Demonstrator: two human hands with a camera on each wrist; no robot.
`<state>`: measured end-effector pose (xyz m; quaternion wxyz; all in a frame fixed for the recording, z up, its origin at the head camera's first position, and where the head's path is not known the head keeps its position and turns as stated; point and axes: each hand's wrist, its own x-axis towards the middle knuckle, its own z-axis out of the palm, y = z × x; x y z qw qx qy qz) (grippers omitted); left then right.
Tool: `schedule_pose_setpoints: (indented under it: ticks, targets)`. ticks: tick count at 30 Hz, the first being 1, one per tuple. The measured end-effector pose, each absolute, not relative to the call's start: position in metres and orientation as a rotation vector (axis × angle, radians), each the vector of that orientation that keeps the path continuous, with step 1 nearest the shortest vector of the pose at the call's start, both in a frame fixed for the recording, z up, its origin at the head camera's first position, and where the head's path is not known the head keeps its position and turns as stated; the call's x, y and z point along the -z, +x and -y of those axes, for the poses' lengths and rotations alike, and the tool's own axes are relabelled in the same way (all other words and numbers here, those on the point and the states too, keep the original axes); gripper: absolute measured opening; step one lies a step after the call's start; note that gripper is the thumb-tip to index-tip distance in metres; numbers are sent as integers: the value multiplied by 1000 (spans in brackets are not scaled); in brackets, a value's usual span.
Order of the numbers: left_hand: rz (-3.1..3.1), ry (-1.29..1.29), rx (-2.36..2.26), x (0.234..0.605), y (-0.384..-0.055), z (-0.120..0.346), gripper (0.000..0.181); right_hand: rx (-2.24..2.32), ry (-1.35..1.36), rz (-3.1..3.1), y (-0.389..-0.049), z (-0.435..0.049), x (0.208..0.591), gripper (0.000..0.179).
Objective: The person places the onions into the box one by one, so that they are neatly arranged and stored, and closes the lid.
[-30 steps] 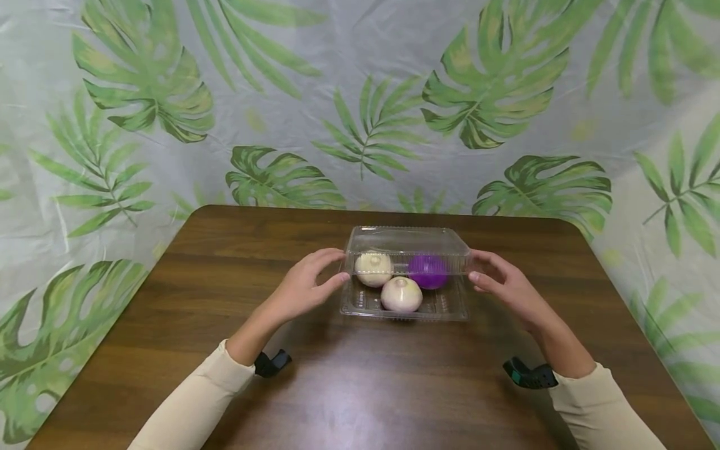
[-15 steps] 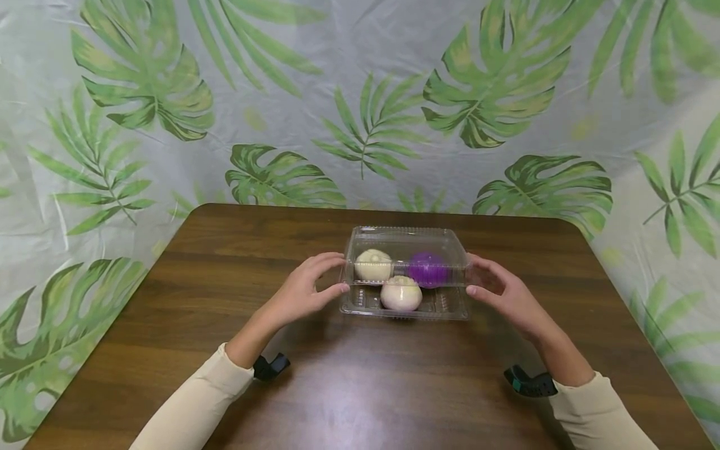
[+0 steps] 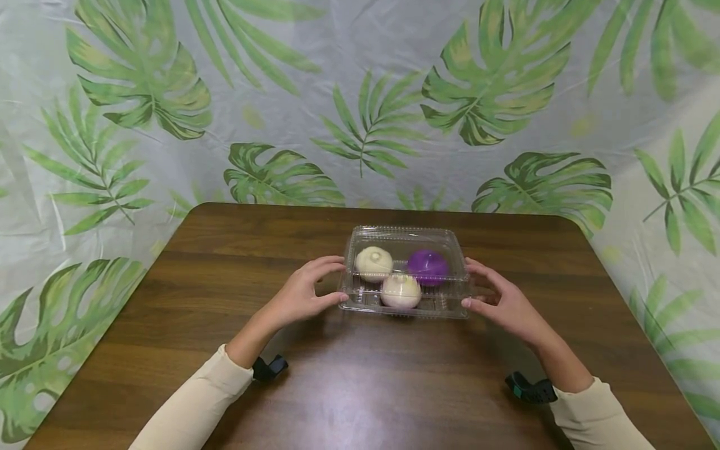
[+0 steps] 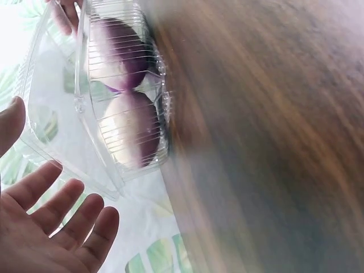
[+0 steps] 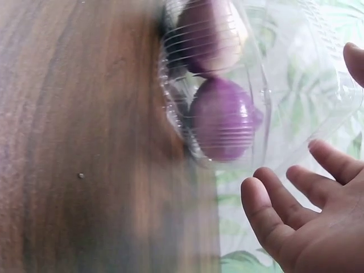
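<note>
A clear plastic clamshell container [image 3: 444, 307] sits on the table, its hinged lid [image 4: 51, 91] tilted partly down over the base. Inside are a pale onion [image 3: 374, 264] at the back left, a purple onion [image 5: 223, 122] at the back right and another pale onion [image 3: 400, 292] in front. My left hand [image 3: 304, 290] is at the lid's left side, fingers spread and tips at its edge. On the opposite side my right hand [image 3: 500, 303] has its fingers extended and its thumb near the lid's front corner. Exact fingertip contact is hard to tell through the clear plastic.
The brown wooden table [image 3: 360, 375] extends around the container. Behind it hangs a pale cloth [image 3: 388, 50] printed with green leaves. Each wrist wears a dark strap, the left strap [image 3: 270, 367] and the right strap [image 3: 530, 389].
The lid's front edge has swung downward and forward over the onions. Both hands have lowered slightly with it, while the base and the onions have stayed in place.
</note>
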<state>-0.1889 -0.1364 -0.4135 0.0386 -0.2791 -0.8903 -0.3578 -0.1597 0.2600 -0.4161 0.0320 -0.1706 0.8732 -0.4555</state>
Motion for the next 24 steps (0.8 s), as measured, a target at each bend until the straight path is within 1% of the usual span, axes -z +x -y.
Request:
schedule_pose_setpoints:
  ticks: [6, 14, 21, 24]
  targets:
    - [2724, -895, 1022, 417, -189, 137, 56, 1378, -539, -2702, -157, -257, 421, 63]
    - [2766, -953, 774, 429, -189, 139, 61, 1287, -538, -2733, -154, -257, 426, 63]
    - [2749, -952, 748, 428, -186, 137, 59, 1315, -545, -2744, -153, -256, 429, 57]
    - [2769, -947, 758, 428, -186, 138, 60, 1321, -512, -2753, -152, -256, 430, 58]
